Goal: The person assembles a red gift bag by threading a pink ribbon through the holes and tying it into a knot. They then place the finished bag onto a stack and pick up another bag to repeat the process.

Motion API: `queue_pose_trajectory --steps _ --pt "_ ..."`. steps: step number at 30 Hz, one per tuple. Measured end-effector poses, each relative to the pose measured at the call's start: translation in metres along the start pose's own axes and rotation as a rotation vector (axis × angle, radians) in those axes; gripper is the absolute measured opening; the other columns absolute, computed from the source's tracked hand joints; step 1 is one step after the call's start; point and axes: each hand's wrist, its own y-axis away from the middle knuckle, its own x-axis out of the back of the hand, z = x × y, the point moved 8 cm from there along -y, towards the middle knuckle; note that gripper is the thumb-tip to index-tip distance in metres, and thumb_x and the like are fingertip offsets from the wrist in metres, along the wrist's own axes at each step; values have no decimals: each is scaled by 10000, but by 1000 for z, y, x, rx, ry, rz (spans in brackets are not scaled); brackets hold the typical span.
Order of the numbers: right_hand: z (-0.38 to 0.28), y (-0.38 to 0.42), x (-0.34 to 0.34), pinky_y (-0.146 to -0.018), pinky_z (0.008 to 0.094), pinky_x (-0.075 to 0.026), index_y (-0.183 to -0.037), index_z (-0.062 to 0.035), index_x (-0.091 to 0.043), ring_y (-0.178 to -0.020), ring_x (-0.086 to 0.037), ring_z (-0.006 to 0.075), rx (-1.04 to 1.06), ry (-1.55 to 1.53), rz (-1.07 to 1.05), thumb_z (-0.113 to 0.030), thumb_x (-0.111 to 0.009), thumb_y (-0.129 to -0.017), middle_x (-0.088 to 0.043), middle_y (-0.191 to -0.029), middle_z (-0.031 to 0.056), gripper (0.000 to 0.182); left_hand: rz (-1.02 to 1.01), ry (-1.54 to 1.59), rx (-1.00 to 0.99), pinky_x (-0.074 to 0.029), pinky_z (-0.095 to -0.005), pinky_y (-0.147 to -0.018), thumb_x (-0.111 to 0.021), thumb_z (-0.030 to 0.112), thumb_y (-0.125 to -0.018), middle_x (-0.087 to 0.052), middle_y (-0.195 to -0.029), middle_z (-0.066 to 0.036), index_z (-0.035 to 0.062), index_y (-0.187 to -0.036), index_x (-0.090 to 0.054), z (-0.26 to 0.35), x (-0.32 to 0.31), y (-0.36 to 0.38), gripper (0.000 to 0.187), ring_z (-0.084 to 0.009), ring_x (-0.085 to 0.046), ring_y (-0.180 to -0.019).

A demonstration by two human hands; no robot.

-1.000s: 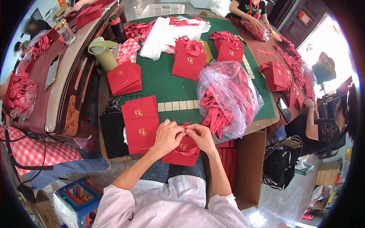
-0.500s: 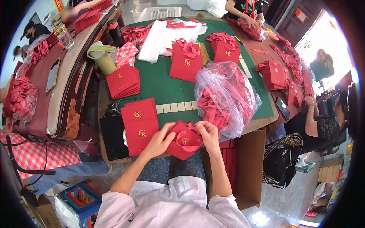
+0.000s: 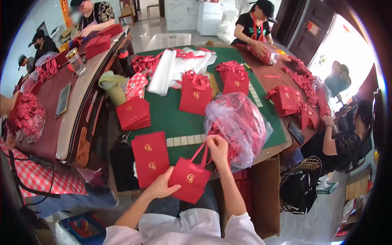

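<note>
My left hand grips the left edge of a small red paper gift bag with a gold logo, held tilted over my lap at the table's front edge. The fingers of my right hand are closed on the top of its red ribbon handle, pulled up taut above the bag. Left of this bag lie flat red bags with gold logos. Close beside my right hand is a clear plastic bag full of red ribbons.
On the green mat stand red bags with ribbons, a red stack, a white roll and a row of cream tiles. An open cardboard box is below right. Several people work around the tables.
My right hand has moved up, drawing the ribbon handle from a slack loop across the bag's front to a taut loop above it. My left hand is lower, and the view has tilted up.
</note>
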Motion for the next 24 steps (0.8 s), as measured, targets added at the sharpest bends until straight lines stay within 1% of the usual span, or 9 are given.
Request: queue_pose_trajectory --steps 4,6,7,8,10,12,17,21,24 --pt "-14 9 -6 -625 211 -460 -1097 26 -679 -724 -574 43 -73 58 -32 -130 -654 -951 -654 -805 -13 215 124 -5 -39 -395 -353 -1082 -819 145 -780 -519 -1369 -172 -74 -1415 -375 -19 29 -2 805 -230 -507 -1266" --pt "-20 26 -2 -622 210 -473 -1245 -17 -616 -779 -599 67 -56 66 39 -163 -601 -985 -655 -933 8 298 219 127 24 -378 -352 -1097 -799 107 -765 -511 -1401 -151 -67 -1434 -380 -7 53 -1 808 -235 -502 -1285" --pt "-19 33 -2 -647 233 -490 -1279 -7 -571 -830 -612 100 124 153 34 -131 -589 -988 -645 -987 37 317 239 273 1 -385 -350 -1093 -756 60 -778 -524 -1396 -135 -49 -1441 -383 -6 64 -9 769 -230 -509 -1281" --pt "-36 46 -4 -686 259 -502 -1205 -12 -612 -851 -624 134 359 255 67 -83 -597 -972 -656 -967 62 244 256 424 -18 -391 -348 -1088 -713 13 -790 -537 -1390 -119 -30 -1449 -385 -6 73 -17 737 -225 -516 -1277" --pt "-37 73 -15 -742 312 -514 -1023 -13 -677 -847 -653 214 343 375 -48 -43 -636 -927 -665 -959 124 108 318 582 -80 -415 -359 -1067 -668 -28 -811 -574 -1330 -105 -1 -1428 -414 -1 95 -40 668 -193 -545 -1224" --pt "-37 94 -29 -768 383 -526 -983 -14 -672 -873 -642 320 422 421 -173 -27 -653 -884 -645 -940 142 102 341 598 -170 -413 -354 -1066 -602 -37 -835 -566 -1346 -97 8 -1438 -403 7 118 -69 636 -203 -542 -1236" --pt "-2 114 -38 -787 388 -511 -980 -44 -671 -931 -613 304 494 552 -227 -54 -679 -848 -605 -1001 109 133 462 589 -281 -437 -353 -1043 -614 -43 -871 -570 -1327 -96 15 -1403 -420 12 161 -155 569 -205 -555 -1214" --pt "-5 115 -38 -777 392 -507 -984 -52 -666 -919 -611 297 497 572 -222 -54 -683 -841 -598 -1004 99 144 444 610 -336 -463 -347 -1015 -635 -49 -871 -586 -1298 -113 4 -1356 -451 5 168 -219 521 -205 -581 -1173" --pt "-6 116 -38 -769 394 -508 -992 -52 -663 -912 -613 296 497 590 -219 -51 -684 -839 -600 -999 95 155 460 531 -247 -468 -346 -1010 -652 -46 -862 -609 -1264 -112 -2 -1336 -471 -38 157 -265 510 -205 -598 -1145"
